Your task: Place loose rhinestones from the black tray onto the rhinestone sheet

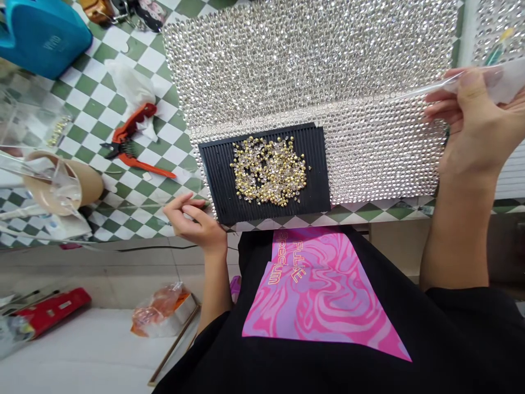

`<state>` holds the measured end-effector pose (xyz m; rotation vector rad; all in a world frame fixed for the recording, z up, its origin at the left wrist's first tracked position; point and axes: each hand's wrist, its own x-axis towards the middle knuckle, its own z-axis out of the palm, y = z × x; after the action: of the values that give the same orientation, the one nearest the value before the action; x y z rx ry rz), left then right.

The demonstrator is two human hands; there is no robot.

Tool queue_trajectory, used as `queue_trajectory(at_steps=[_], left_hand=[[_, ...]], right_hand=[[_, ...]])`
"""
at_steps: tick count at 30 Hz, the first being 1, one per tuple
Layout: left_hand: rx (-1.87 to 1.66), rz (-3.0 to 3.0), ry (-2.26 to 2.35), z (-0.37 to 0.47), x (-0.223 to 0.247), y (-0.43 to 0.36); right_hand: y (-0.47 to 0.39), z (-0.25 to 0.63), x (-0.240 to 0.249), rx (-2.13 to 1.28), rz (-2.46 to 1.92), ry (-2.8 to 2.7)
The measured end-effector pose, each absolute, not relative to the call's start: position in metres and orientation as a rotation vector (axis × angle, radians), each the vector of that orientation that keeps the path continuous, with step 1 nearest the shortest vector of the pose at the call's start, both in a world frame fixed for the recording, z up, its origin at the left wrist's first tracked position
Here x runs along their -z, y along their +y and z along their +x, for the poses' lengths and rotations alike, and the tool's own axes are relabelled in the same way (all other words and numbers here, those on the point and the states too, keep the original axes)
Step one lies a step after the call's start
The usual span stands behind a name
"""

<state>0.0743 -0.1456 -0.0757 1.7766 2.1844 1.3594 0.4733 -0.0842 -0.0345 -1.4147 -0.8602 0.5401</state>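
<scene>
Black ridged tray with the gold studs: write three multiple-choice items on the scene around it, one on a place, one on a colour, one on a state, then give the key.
1. Where does the black ridged tray lie?
A. on the near edge of the silver rhinestone sheet
B. on the floor
C. on the blue bag

2. What colour are the handles of the cutters on the green-and-white checked tablecloth?
A. yellow
B. orange-red
C. black

3. What is the right hand doing?
A. lying flat on the tray
B. hanging free
C. pinching a clear film

Key: 1 A, the tray overlaps the sheet's near edge; 2 B, both handles show orange-red; 3 C, the fingers close on the film, while the left hand pinches a film edge at the table's near side.
</scene>
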Motion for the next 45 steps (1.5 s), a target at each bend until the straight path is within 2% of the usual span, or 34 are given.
queue_trajectory(at_steps=[45], left_hand=[[-1.274, 1.714, 2.271, 0.079, 0.072, -0.145]], right_hand=[[-0.09, 0.493, 0.039, -0.474, -1.362, -0.776]])
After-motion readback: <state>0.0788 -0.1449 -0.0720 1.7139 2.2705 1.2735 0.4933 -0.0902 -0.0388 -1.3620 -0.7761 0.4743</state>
